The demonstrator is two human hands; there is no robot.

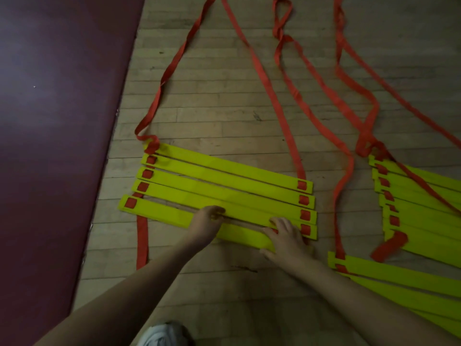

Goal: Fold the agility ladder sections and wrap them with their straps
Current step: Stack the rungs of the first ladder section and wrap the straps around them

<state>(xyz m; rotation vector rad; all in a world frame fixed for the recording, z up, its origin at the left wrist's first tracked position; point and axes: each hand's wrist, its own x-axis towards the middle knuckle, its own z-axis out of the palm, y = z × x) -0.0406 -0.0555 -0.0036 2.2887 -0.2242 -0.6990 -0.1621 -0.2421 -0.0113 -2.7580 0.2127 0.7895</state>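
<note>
The ladder [224, 186] lies on the floor [224, 116], and the task looks to be at an early stage. In the section in front of the person, five rungs are drawn together side by side, edges nearly touching, but not stacked. Its straps [252, 58] trail loose up the floor in long, twisted loops, so no wrapping has begun. Two more sections [424, 211] lie to the right, their rungs fanned and overlapping, one with a strap end lying across it; these also look unwrapped.

The rungs are flat, bright yellow slats. Orange strap shows through a slot at each end of them, and the webbing looks limp and apt to tangle.

The left hand [207, 218] grips the nearest rung [154, 212] near its middle, fingers curled over the far edge into the gap. The right hand [284, 238] lies on that rung's right end, fingers spread on top and thumb at the near edge; whether it pinches or only presses cannot be told.

A dark red mat [50, 121] borders the floor on the left, and a pale shoe [164, 333] shows at the bottom.
</note>
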